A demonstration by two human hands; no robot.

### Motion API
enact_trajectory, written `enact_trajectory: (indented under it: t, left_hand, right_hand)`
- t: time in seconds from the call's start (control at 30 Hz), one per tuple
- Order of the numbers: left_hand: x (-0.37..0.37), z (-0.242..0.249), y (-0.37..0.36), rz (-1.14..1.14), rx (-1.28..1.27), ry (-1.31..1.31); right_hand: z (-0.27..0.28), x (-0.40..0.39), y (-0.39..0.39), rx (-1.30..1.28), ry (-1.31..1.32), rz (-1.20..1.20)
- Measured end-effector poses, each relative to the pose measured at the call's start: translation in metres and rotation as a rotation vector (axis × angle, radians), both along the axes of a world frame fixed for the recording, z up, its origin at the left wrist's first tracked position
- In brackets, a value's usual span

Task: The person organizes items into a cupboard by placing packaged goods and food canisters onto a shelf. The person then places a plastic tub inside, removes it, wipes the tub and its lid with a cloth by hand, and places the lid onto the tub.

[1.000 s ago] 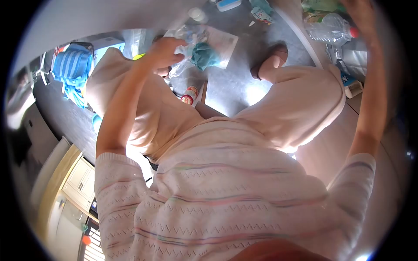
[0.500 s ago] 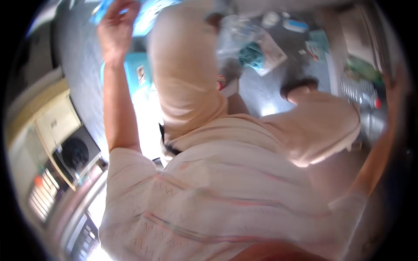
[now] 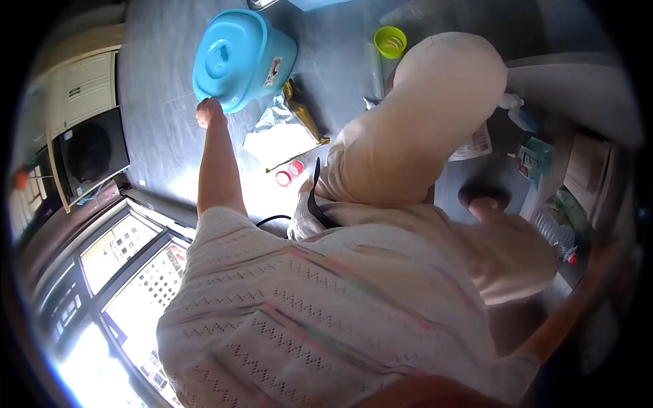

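Note:
My left hand (image 3: 209, 113) is closed at the near edge of a light blue lidded container (image 3: 235, 58), its fingers curled at the lid's rim and partly hidden. The container lies tilted, with its lid towards the left. Right beside it on the grey floor are a silver and gold foil bag (image 3: 289, 132) and a small clear item with red ends (image 3: 290, 173). At the dark right edge, my right hand (image 3: 600, 262) is blurred near a clear plastic bottle with a red cap (image 3: 561, 241); its fingers cannot be made out.
A yellow-green cup (image 3: 390, 43) stands on the floor beyond my raised knee. On the right are a white spray bottle (image 3: 518, 112), a teal packet (image 3: 535, 160) and a printed sheet (image 3: 474, 144). Cabinets (image 3: 83, 92) and a bright window (image 3: 146, 272) line the left side.
The view has swung, bringing the whole blue container, foil bag and green cup into sight. My left hand has left the blue items at the top and is now at the container's lid.

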State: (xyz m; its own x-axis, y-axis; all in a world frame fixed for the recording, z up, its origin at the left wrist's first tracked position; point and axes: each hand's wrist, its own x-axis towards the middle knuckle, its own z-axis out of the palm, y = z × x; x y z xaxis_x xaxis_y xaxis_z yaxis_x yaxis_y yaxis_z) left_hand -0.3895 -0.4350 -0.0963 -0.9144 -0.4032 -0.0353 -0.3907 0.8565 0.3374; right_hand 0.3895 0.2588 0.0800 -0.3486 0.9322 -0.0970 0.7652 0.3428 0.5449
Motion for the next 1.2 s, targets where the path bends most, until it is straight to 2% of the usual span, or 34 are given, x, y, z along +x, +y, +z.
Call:
enact_trajectory:
  t: [0.03,0.13,0.17,0.23,0.37,0.5,0.53,0.63,0.7,0.77,0.8,0.87,0.93,0.97,1.07,1.13,1.2]
  left_hand:
    - [-0.006,-0.018,-0.023,0.000,-0.048,-0.045]
    - [0.013,-0.006,-0.001,0.470,0.439,-0.145]
    - [0.011,-0.013,-0.008,0.463,0.628,-0.159]
    - [0.007,-0.032,-0.025,0.446,1.004,-0.178]
    - [0.007,-0.026,-0.022,0.591,1.155,-0.188]
    - [-0.006,-0.034,-0.042,0.457,1.600,-0.302]
    - [-0.002,-0.023,-0.029,0.485,1.638,-0.180]
    - [-0.003,0.004,-0.015,0.328,1.761,-0.003]
    - [-0.016,0.020,-0.014,0.189,1.747,-0.077]
    - [-0.023,0.037,-0.008,0.032,1.735,-0.172]
    - [-0.024,0.046,-0.007,0.018,1.710,-0.185]
    - [-0.020,0.071,-0.003,-0.046,1.660,-0.211]
    - [-0.012,0.096,-0.010,-0.142,1.638,-0.227]
    - [-0.006,0.113,-0.016,-0.301,1.656,-0.292]
    - [0.023,0.168,0.003,-0.521,1.675,-0.324]
    - [0.035,0.191,0.015,-0.645,1.655,-0.370]
    - [0.049,0.207,0.030,-0.701,1.683,-0.435]
  right_hand:
    - [0.002,-0.002,-0.002,0.001,0.006,0.026]
    - [-0.003,0.017,0.008,0.021,0.026,0.162]
    - [0.000,0.011,0.007,0.015,0.002,0.164]
    - [0.015,-0.023,-0.011,-0.025,-0.137,0.017]
    - [0.009,-0.011,0.006,0.006,-0.246,0.016]
    - [0.026,-0.070,-0.032,0.019,-0.407,-0.036]
    - [0.030,-0.075,-0.036,0.022,-0.442,-0.051]
    - [0.016,-0.032,-0.014,0.032,-0.295,-0.006]
    - [0.015,-0.033,-0.013,0.013,-0.276,-0.036]
    - [0.011,-0.020,-0.004,0.015,-0.146,0.043]
    - [-0.005,0.022,0.027,0.034,-0.010,0.150]
    - [-0.005,0.034,0.030,-0.021,0.225,0.241]
    - [0.020,-0.044,-0.020,-0.135,0.436,0.192]
    - [0.031,-0.097,-0.061,-0.185,0.580,0.128]
    - [0.054,-0.246,-0.166,-0.407,1.009,0.067]
    - [0.052,-0.313,-0.210,-0.699,1.339,0.349]
    - [0.061,-0.399,-0.266,-0.884,1.337,0.526]
